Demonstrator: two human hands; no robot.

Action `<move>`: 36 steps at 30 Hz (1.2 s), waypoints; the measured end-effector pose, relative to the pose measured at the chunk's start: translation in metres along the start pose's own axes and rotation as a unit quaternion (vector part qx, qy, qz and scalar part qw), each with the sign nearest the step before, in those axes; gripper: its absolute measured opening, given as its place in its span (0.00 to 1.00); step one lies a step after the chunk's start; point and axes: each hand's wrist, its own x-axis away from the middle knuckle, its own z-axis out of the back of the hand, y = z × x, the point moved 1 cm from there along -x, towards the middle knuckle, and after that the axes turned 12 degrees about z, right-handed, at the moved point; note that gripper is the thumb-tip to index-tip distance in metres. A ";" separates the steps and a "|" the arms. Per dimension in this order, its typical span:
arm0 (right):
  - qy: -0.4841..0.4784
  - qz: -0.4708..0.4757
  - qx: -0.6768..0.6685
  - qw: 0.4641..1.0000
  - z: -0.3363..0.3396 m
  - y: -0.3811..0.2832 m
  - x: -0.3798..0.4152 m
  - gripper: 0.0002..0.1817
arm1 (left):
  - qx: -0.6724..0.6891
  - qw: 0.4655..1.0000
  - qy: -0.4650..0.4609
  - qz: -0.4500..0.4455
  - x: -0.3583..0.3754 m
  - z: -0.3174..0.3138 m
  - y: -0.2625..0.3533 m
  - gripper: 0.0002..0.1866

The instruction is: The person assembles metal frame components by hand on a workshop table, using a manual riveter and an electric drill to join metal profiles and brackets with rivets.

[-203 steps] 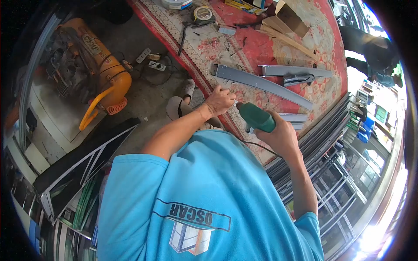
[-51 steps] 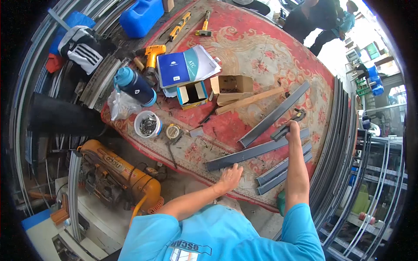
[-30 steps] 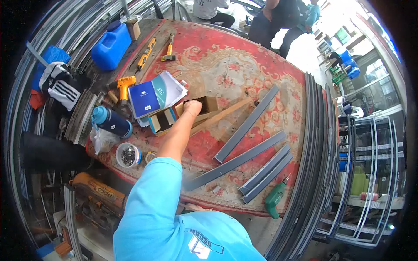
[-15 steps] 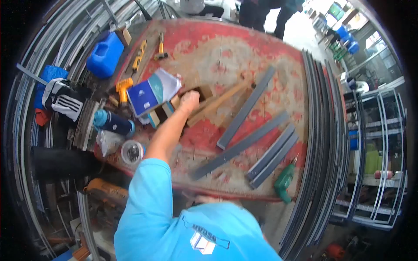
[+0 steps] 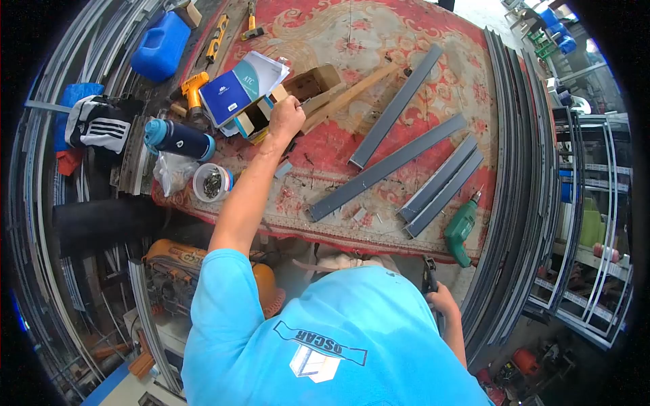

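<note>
My left hand [image 5: 288, 116] is closed, fingers pinched together, just in front of the open cardboard boxes. Anything between its fingers is too small or hidden to make out. An open brown cardboard box [image 5: 332, 76] lies just beyond it, and a smaller upright box [image 5: 252, 120] stands to its left. My right hand [image 5: 443, 301] is low at the right, below the table's front edge, wrapped round a dark hand tool [image 5: 429, 274] whose kind I cannot make out. Several grey metal profiles [image 5: 389, 169] lie on the carpet-covered table [image 5: 298, 210].
A green drill [image 5: 462, 230] lies at the front right corner. At the left are a blue bottle [image 5: 179, 139], a tub of screws [image 5: 212, 183], a yellow drill [image 5: 194, 91] and a blue folder [image 5: 225, 98]. Long metal bars [image 5: 518, 169] line the right side.
My left hand has drawn back from over the open box to its near side. My right hand with the dark tool has come into view. The camera has tilted down.
</note>
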 end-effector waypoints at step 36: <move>-0.069 0.368 0.043 0.926 -0.051 -0.199 -0.023 0.20 | 0.751 0.535 -0.288 0.257 0.235 -0.003 0.087 0.05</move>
